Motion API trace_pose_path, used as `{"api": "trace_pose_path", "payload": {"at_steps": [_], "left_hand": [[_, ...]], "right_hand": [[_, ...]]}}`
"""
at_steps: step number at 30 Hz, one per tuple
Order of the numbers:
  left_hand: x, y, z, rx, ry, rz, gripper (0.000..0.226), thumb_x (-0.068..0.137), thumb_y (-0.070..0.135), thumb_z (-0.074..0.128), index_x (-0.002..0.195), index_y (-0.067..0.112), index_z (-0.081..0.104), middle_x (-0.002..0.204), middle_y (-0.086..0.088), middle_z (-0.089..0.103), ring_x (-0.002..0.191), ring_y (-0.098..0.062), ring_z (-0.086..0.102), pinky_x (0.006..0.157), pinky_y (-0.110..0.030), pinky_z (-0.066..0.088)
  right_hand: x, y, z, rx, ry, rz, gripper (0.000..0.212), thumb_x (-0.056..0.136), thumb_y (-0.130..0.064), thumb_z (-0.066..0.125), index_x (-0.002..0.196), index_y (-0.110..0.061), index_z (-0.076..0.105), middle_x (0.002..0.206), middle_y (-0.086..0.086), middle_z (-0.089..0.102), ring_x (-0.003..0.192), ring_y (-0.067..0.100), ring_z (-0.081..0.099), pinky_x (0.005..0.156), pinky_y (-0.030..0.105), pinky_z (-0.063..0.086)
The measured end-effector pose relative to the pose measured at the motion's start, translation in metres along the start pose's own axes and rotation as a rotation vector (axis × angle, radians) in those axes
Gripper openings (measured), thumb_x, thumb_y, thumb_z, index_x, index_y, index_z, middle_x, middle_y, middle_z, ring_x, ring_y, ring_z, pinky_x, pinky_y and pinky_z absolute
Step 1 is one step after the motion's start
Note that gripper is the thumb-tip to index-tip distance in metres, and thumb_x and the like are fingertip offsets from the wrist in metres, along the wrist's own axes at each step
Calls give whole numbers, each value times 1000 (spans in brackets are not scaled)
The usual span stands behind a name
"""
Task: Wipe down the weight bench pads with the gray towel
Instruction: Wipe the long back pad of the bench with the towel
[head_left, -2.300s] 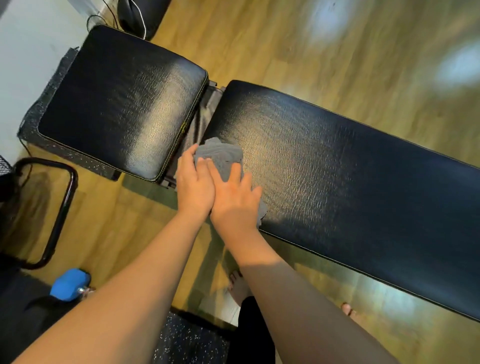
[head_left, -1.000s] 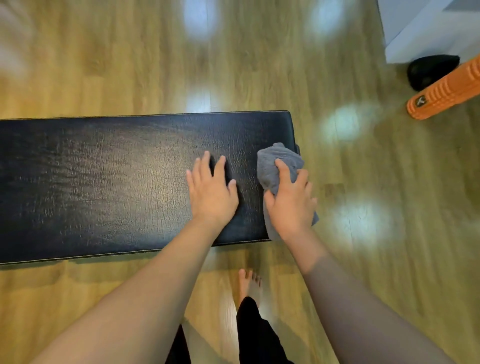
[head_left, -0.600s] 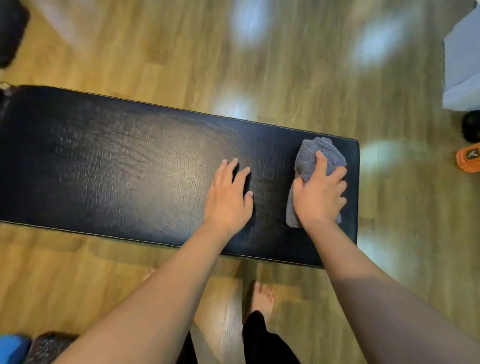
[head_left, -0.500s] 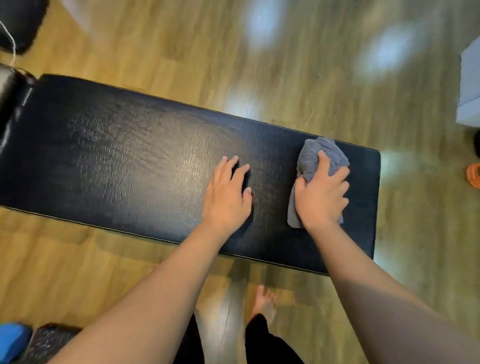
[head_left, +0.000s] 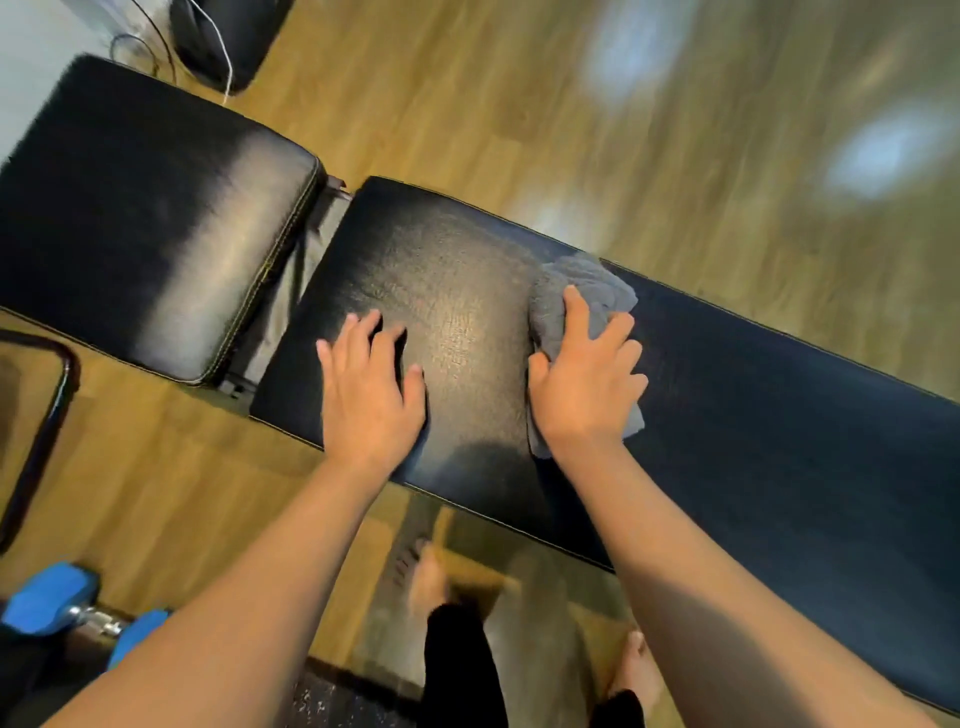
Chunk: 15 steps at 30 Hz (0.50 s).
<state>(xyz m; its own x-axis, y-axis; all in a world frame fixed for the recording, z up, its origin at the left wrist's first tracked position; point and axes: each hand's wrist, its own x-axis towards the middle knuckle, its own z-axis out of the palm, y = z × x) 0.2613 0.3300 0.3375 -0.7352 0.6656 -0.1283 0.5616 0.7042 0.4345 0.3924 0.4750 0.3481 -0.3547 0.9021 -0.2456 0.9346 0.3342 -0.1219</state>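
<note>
Dumbbell: a blue dumbbell (head_left: 49, 605) lies on the floor at the lower left, just beside my left forearm.

Rail: a black metal bar (head_left: 44, 431) curves along the left edge of view, near the seat pad's near corner.

Seat pad: the short black seat pad (head_left: 135, 223) sits at the left, apart from the long pad, with bare frame showing between them.

Cable: a white cable (head_left: 221, 47) trails over a dark object beyond the seat pad's far edge.

Left hand: my left hand (head_left: 371, 400) lies flat on the long pad near its left end and near edge, fingers spread and straight, holding nothing.

Long pad: the long black back pad (head_left: 779, 415) runs from the middle out past the right edge of view.

Towel: the gray towel (head_left: 574, 291) is bunched on the long pad, reaching its far edge.

Right hand: my right hand (head_left: 584, 387) presses down on the towel, fingers curled over the cloth.

Feet: my bare feet (head_left: 428, 571) stand on the wooden floor (head_left: 675, 130) at the pad's near side.
</note>
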Motion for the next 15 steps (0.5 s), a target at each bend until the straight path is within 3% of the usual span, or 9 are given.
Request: {"api": "trace_pose_path", "payload": {"at_steps": [5, 11, 15], "left_hand": [[39, -86, -45, -7, 102, -117, 49, 95, 27, 53, 140, 12, 47, 154, -12, 36, 150, -31, 20, 123, -54, 8], [76, -159, -86, -17, 174, -301, 58, 96, 31, 53, 147, 9, 38, 161, -14, 22, 152, -34, 8, 123, -52, 5], [95, -187, -104, -121, 169, -477, 61, 99, 35, 49, 150, 7, 32, 162, -16, 20, 151, -33, 11, 123, -49, 12]], "right_hand": [[-3, -119, 13, -12, -54, -140, 73, 94, -50, 53, 152, -42, 9, 145, 15, 25, 117, 36, 40, 88, 50, 41], [-2, -211, 23, 33, -61, -243, 71, 91, -43, 59, 149, -42, 20, 137, 12, 30, 117, 35, 41, 86, 50, 41], [9, -273, 28, 275, -67, -274, 69, 89, -39, 62, 149, -39, 26, 137, 12, 32, 119, 38, 42, 90, 52, 45]]}}
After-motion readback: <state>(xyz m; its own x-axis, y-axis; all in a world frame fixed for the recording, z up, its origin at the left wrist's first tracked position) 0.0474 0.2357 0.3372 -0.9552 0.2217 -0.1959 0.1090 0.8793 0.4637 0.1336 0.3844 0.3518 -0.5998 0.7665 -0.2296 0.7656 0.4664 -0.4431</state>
